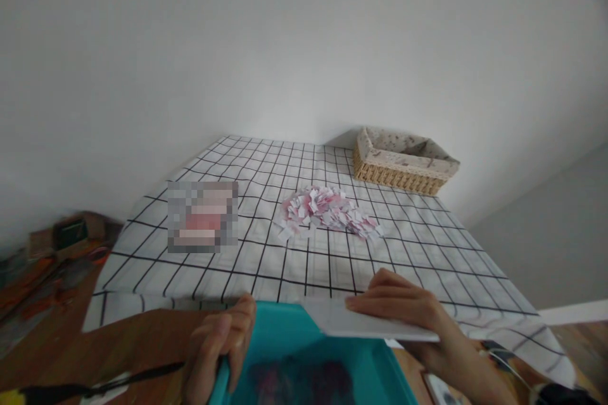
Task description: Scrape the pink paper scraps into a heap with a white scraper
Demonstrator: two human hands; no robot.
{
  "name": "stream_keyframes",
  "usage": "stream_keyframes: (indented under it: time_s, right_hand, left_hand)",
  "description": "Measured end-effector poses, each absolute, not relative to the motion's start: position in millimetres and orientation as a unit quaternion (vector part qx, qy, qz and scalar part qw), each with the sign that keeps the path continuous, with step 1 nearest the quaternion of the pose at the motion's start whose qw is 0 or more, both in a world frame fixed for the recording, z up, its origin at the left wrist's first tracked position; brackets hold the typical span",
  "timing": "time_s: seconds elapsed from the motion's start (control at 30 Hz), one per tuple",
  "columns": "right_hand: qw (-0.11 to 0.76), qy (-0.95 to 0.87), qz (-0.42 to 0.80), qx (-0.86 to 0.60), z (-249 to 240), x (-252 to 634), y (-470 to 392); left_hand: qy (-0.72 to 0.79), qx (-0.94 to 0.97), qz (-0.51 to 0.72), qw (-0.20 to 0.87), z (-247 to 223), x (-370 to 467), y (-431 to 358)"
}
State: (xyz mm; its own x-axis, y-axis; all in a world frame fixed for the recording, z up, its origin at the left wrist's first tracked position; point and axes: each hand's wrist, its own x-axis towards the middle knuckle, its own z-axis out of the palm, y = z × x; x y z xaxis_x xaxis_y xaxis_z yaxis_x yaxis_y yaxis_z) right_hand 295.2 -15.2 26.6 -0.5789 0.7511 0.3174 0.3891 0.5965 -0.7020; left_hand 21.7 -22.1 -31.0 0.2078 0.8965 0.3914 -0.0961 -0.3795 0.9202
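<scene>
At the table's near edge, my left hand (228,338) is closed around the left rim of a teal plastic bin (280,323). Dark reddish contents (304,380) lie in the bottom of the bin, too blurred to name. My right hand (403,304) grips a thin white flat panel (342,319), fingers on top, held over the bin's far right corner. Beyond both hands, a heap of small white and pink paper scraps (327,209) is spread on the checked tablecloth (266,266).
A wicker basket (403,174) with a patterned cloth lining stands at the back right. On the left of the table lies a pixelated pinkish item (203,216). White walls border the table. A cable (510,367) and a black strap-like thing (137,376) are low in view.
</scene>
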Motion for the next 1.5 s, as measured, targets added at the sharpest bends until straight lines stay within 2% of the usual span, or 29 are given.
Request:
stream_keyframes:
  time_s: [0.1,0.3,0.43,0.6,0.8,1.2,1.33,1.5]
  right_hand:
    - [0.328,-0.835,0.286,-0.337,29,301,-18]
    - [0.391,-0.791,0.19,-0.43,27,303,-6]
    - [0.372,-0.804,0.154,-0.437,24,289,11]
    - [0.337,-0.816,0.176,-0.435,21,279,29]
    - [0.351,-0.805,0.124,-0.463,22,279,34]
    - [0.332,-0.832,0.206,-0.395,20,275,33]
    - [0.295,-0.859,0.232,-0.349,25,260,37]
    - [0.321,-0.831,0.135,-0.433,22,254,41]
  left_hand:
    - [0.322,0.627,0.54,0.459,-31,23,-22]
    - [0.328,0.62,0.558,0.442,-30,24,-23]
    - [0.317,0.648,0.527,0.449,-32,20,-21]
    - [0.342,0.624,0.533,0.459,-39,18,-23]
    - [0.351,0.611,0.543,0.457,-42,19,-25]
    - [0.345,0.646,0.518,0.442,-42,14,-23]
    - [0.334,0.652,0.52,0.439,-39,16,-22]
    - [0.356,0.619,0.549,0.435,-41,19,-24]
